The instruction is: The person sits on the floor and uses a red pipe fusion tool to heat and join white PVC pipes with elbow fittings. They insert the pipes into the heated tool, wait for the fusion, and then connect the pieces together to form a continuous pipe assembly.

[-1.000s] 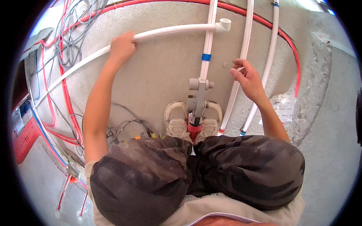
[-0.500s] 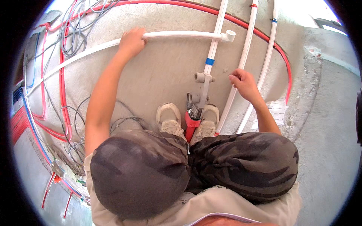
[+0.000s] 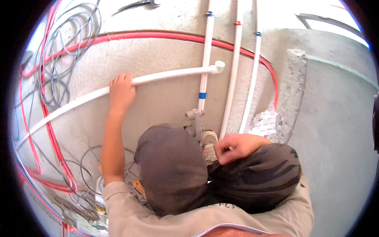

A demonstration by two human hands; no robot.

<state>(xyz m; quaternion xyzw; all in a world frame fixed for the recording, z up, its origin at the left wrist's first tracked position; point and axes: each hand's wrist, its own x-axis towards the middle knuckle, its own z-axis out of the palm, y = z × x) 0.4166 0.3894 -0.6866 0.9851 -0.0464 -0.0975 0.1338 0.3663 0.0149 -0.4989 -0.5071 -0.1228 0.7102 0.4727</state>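
A long white plastic pipe (image 3: 169,74) runs above the floor from the left, with a white elbow fitting (image 3: 218,67) on its right end. My left hand (image 3: 122,91) is wrapped round this pipe, well left of the elbow. The elbow end crosses over a fixed white pipe (image 3: 203,89) banded with blue tape. On my right knee rests my right hand (image 3: 241,147), its fingers curled in and a dark hollow showing between thumb and fingers, with nothing visible in it. Between my feet, the grey heads of a pipe fusion tool (image 3: 195,118) show; my left knee hides its lower part.
Two more white pipes (image 3: 233,67) (image 3: 253,71) run along the floor at right. A red conduit (image 3: 158,35) curves across the far side. Coiled grey cable (image 3: 67,47) lies at far left, and dark pliers-like tool (image 3: 138,4) at the far edge. Printed paper (image 3: 263,122) lies right.
My right hand has drawn back from above the floor pipes to my right knee. My left hand still grips the pipe. The view has shifted, and my left knee now covers most of the fusion tool.
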